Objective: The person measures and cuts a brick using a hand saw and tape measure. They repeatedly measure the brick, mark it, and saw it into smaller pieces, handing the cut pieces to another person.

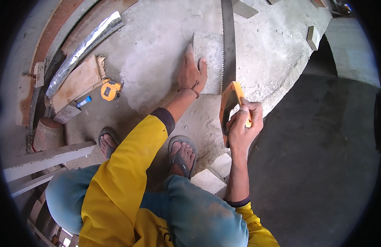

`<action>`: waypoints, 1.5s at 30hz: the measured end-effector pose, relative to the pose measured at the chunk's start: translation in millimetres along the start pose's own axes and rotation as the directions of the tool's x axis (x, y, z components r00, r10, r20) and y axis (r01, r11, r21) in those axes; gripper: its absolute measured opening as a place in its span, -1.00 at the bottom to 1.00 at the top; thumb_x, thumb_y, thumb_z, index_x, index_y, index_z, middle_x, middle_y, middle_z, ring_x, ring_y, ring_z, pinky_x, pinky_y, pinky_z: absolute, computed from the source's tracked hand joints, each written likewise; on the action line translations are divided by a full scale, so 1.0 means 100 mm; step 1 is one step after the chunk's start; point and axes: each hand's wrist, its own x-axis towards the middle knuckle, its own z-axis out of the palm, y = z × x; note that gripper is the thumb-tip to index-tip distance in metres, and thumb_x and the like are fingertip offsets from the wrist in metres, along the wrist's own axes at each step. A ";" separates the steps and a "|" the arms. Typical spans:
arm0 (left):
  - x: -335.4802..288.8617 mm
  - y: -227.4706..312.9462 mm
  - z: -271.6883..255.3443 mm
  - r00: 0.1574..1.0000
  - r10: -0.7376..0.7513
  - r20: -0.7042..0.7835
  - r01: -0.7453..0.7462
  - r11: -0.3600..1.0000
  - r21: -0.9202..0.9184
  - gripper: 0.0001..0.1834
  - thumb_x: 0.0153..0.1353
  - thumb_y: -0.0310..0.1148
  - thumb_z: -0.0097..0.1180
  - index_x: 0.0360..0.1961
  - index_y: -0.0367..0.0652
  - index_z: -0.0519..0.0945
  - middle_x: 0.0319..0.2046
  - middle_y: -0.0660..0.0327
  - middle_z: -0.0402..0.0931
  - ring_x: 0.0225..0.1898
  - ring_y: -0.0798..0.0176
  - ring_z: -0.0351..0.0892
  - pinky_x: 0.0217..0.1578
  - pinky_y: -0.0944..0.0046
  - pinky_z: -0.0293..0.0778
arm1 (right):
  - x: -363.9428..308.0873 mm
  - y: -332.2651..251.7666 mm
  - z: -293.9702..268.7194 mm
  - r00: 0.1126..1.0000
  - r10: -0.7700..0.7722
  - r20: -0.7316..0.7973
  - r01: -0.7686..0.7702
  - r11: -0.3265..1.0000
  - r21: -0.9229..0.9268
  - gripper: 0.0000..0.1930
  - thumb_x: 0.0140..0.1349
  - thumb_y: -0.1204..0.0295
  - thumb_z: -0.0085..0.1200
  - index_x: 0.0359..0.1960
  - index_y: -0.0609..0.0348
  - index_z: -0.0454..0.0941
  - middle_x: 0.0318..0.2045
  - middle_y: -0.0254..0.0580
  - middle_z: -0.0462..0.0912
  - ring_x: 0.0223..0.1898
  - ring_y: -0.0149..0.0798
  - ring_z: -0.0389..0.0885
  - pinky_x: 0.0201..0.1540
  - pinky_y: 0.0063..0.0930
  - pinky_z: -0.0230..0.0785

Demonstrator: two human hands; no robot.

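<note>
A handsaw with an orange and dark handle [238, 91] is in my right hand [244, 123], the fingers wrapped round the grip. Its long grey blade [229, 45] points away from me, teeth facing left. The toothed edge runs along the right side of a flat, pale grey rectangular piece [212, 51], dusty on top; I cannot tell whether the teeth touch it. My left hand [191, 72] rests on the left part of this piece, fingers stretched out and thumb apart. The piece lies on a rough concrete surface [157, 45].
To the left lie a yellow tape measure [111, 90], a blue marker [83, 101], a splintered board [81, 80] and a curved shiny strip [85, 51]. Several offcuts [244, 9] are at the far side. The concrete's broken edge drops to a dark floor [314, 164] at right.
</note>
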 end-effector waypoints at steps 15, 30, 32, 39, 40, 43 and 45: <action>0.00 -0.01 0.05 1.000 0.005 -0.002 -0.005 1.000 0.001 -0.18 0.39 -0.03 0.06 0.52 -0.17 0.08 0.40 -0.14 0.27 0.37 -0.21 0.35 0.30 -0.08 0.37 | 0.57 -0.14 0.25 0.998 -0.031 -0.062 0.035 0.997 0.070 -0.81 0.45 0.52 -0.12 -0.40 0.25 0.37 -0.53 -0.13 0.57 -0.68 -0.51 0.44 -0.63 -0.51 0.30; -0.02 -0.03 0.04 1.000 -0.015 -0.008 0.015 1.000 -0.024 -0.23 0.39 -0.04 0.04 0.50 -0.17 0.16 0.38 -0.08 0.33 0.34 -0.18 0.39 0.26 -0.07 0.42 | -1.18 0.17 -0.36 0.985 -0.174 -0.013 0.167 0.960 -0.227 -0.88 0.45 0.51 -0.08 -0.25 0.27 0.49 -0.54 -0.24 0.44 -0.60 -0.43 0.44 -0.52 -0.53 0.24; -0.02 -0.07 0.02 1.000 0.012 -0.011 -0.012 1.000 -0.005 -0.22 0.40 -0.02 0.02 0.50 -0.19 0.15 0.38 -0.12 0.32 0.35 -0.20 0.38 0.28 -0.06 0.39 | -0.71 0.06 -0.16 0.971 -0.241 -0.005 0.234 0.949 -0.213 -0.80 0.49 0.50 -0.08 -0.35 0.30 0.43 -0.61 -0.32 0.39 -0.68 -0.54 0.37 -0.59 -0.60 0.17; 0.01 0.02 0.02 0.999 0.042 0.010 -0.042 0.997 -0.059 -0.20 0.42 0.01 -0.01 0.52 -0.21 0.12 0.41 -0.18 0.27 0.39 -0.23 0.33 0.35 -0.06 0.30 | 0.74 -0.33 0.47 0.953 -0.296 -0.060 0.288 0.951 -0.110 -0.79 0.40 0.48 -0.03 -0.43 0.30 0.36 -0.55 -0.11 0.44 -0.47 -0.32 0.37 -0.32 -0.31 0.30; 0.00 0.04 0.02 0.999 0.027 0.019 -0.025 0.995 -0.092 -0.20 0.42 0.01 0.00 0.52 -0.22 0.12 0.41 -0.18 0.27 0.39 -0.22 0.33 0.35 -0.06 0.30 | 0.68 -0.24 0.45 0.947 -0.315 -0.064 0.308 0.946 -0.099 -0.79 0.40 0.48 -0.02 -0.43 0.29 0.36 -0.54 -0.11 0.44 -0.46 -0.31 0.37 -0.32 -0.31 0.30; 0.02 -0.11 0.05 0.997 0.059 -0.053 -0.063 0.995 -0.078 -0.21 0.42 -0.02 0.00 0.52 -0.24 0.12 0.41 -0.17 0.28 0.39 -0.22 0.33 0.35 -0.06 0.30 | -0.04 -0.09 0.22 0.946 -0.322 -0.031 0.313 0.935 -0.167 -0.82 0.45 0.48 -0.04 -0.34 0.32 0.45 -0.54 -0.19 0.42 -0.48 -0.39 0.40 -0.35 -0.42 0.32; -0.04 -0.09 0.03 1.000 0.014 -0.026 -0.016 0.998 -0.061 -0.22 0.41 -0.03 0.00 0.51 -0.25 0.13 0.40 -0.17 0.29 0.38 -0.22 0.33 0.34 -0.06 0.31 | -0.65 0.06 -0.11 0.991 -0.135 0.015 0.135 0.965 -0.223 -0.86 0.41 0.49 -0.05 -0.27 0.32 0.49 -0.41 -0.03 0.53 -0.42 -0.21 0.54 -0.30 -0.34 0.39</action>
